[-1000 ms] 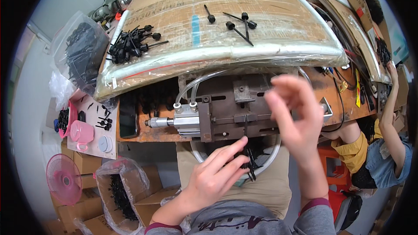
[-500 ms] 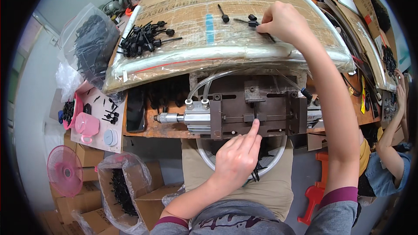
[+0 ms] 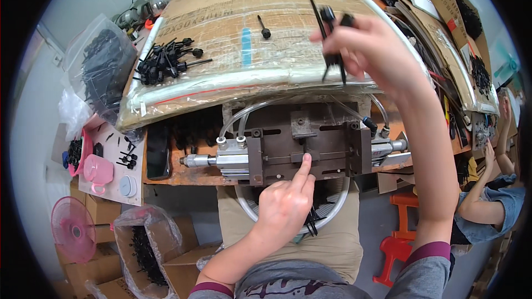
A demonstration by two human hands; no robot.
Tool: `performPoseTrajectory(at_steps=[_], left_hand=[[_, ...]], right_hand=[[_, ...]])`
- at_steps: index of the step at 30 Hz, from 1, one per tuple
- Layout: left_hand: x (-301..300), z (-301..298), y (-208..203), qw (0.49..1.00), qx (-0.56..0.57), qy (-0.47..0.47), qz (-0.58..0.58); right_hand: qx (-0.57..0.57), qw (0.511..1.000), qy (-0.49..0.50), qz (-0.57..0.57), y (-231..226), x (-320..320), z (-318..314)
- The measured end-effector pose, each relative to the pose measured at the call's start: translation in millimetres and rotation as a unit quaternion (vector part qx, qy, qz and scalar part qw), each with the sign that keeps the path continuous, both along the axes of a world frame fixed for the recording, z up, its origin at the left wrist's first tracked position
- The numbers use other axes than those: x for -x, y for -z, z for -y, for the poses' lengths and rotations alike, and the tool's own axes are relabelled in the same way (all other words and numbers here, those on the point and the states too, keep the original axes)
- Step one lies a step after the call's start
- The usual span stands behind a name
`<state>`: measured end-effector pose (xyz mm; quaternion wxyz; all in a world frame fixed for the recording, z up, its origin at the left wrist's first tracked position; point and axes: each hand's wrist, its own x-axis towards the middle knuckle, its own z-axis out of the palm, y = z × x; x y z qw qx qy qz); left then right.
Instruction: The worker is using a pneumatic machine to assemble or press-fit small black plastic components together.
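Note:
My left hand reaches over the front of a dark metal clamping fixture. Its index finger is stretched onto a small dark block in the middle; the other fingers are curled. Black rods stick out below those fingers, over a white-rimmed tub; the grip on them is hidden. Above the cardboard's right side, my right hand, blurred by motion, is closed around several black knobbed rods. One more knobbed rod lies alone on the cardboard, right of a blue tape strip.
A pile of black knobbed rods lies on the cardboard's left. Clear air hoses and cylinders flank the fixture. Left are a pink cup, a fan and a lined box; right, a red stool and a co-worker's arms.
My right hand has lifted the black knobbed rods off the cardboard. My left index finger stays on the fixture's middle. The whole view has shifted slightly, with the scene moving left.

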<state>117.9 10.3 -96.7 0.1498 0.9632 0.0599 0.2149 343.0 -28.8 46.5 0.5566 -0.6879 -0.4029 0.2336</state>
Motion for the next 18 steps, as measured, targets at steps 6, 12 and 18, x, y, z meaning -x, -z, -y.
performPoseTrajectory(at_steps=[6,12,18], left_hand=[[5.0,-8.0,-6.3,0.996,0.084,0.032,0.003],[15.0,1.5,-20.3,0.957,0.225,0.083,0.164],[20.7,-1.5,-28.4,0.952,0.229,0.148,0.137]], right_hand=[[-0.02,0.966,-0.004,-0.258,47.5,61.0,65.0],[-0.019,0.938,0.01,-0.346,99.1,99.7,96.1],[-0.022,0.928,-0.032,-0.372,106.2,111.4,103.0]])
